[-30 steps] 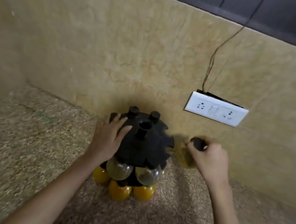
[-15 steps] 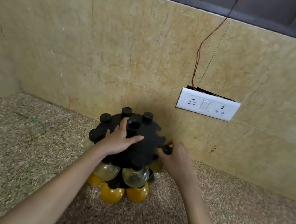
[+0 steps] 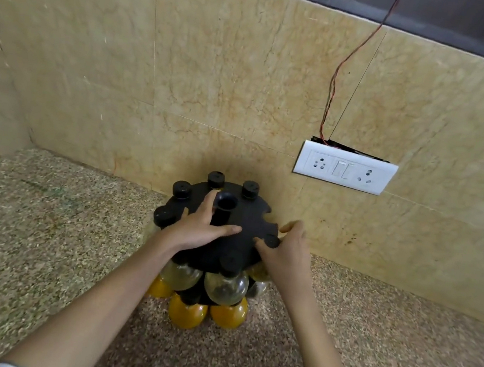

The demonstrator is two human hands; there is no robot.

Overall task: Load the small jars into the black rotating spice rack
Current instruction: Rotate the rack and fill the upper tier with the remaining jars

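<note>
The black rotating spice rack (image 3: pixel 249 220) stands on the speckled counter by the wall. Small jars with black caps hang in its edge notches; clear ones (image 3: pixel 227 286) in the upper ring, yellow ones (image 3: pixel 187 312) in the lower ring. My left hand (image 3: pixel 199 229) lies on the top disc, with index finger and thumb on either side of the central tube (image 3: pixel 225 203). At the rack's right edge, my right hand (image 3: pixel 288 253) has its fingers around a small jar whose cap (image 3: pixel 271 240) sits in a notch. That jar's body is mostly hidden by the hand.
A beige marble wall rises right behind the rack. On it is a white switch and socket plate (image 3: pixel 345 167) with a thin wire (image 3: pixel 330 96) running upward. The speckled stone counter (image 3: pixel 38 231) spreads to the left, right and front.
My right hand carried a small jar from the right in to the rack's right edge, where its cap now sits in a notch. My left hand stayed on the rack's top.
</note>
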